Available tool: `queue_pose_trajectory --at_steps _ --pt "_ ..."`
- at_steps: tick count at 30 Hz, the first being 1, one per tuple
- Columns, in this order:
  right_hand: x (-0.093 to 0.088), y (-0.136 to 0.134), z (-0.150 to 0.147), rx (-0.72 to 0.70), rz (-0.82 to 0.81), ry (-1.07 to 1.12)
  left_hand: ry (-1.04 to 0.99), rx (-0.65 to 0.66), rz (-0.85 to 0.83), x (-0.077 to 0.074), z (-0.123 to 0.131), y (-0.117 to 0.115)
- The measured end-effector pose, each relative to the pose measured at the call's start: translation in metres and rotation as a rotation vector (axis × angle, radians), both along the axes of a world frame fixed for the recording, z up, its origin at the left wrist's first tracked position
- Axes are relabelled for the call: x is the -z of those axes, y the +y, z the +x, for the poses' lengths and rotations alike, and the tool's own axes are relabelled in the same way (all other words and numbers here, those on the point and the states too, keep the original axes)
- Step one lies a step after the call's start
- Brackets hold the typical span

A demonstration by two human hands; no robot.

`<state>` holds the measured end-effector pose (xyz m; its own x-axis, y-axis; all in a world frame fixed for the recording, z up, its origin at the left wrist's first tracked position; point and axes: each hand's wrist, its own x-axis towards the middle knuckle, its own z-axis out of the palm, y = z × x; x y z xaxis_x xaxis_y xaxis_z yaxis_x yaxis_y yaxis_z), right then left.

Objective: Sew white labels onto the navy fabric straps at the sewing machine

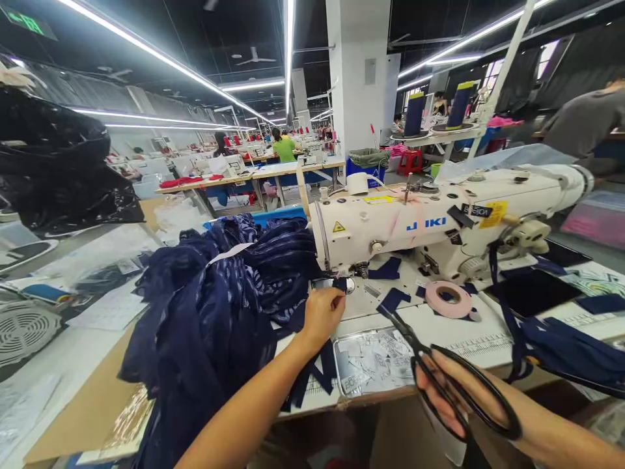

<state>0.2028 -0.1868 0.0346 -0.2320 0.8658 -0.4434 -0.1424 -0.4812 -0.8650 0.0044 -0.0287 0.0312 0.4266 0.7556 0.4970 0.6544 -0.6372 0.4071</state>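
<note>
The left grip (323,316) has its fingertips drawn together at the small dark piece below the sewing machine (361,228) head; whether they pinch cloth, I cannot tell. The right grip (458,370) is closed on the black scissors (414,344), fingers through the handle loops, before the tabletop's (434,331) front edge; the blades reach in over that edge toward a navy scrap (394,298). Between the hands, a metal tray (338,365) of labels (375,358) sits close along the edge. The navy garment pile (209,326) crowds the left, against the machine's end, and spills over the front edge. Right of the blades, a fairly bare strip with ruler marks (481,344) runs in front of a pink tape roll (433,296). Farther right, a black flat panel (534,293) and more navy cloth (576,348) narrow the room.
</note>
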Motion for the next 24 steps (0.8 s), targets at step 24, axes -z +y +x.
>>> queue_pose_trajectory --at_steps 24 --pt "-0.022 -0.006 0.051 0.574 0.442 -0.546 0.074 0.052 0.22 -0.005 -0.013 0.012"
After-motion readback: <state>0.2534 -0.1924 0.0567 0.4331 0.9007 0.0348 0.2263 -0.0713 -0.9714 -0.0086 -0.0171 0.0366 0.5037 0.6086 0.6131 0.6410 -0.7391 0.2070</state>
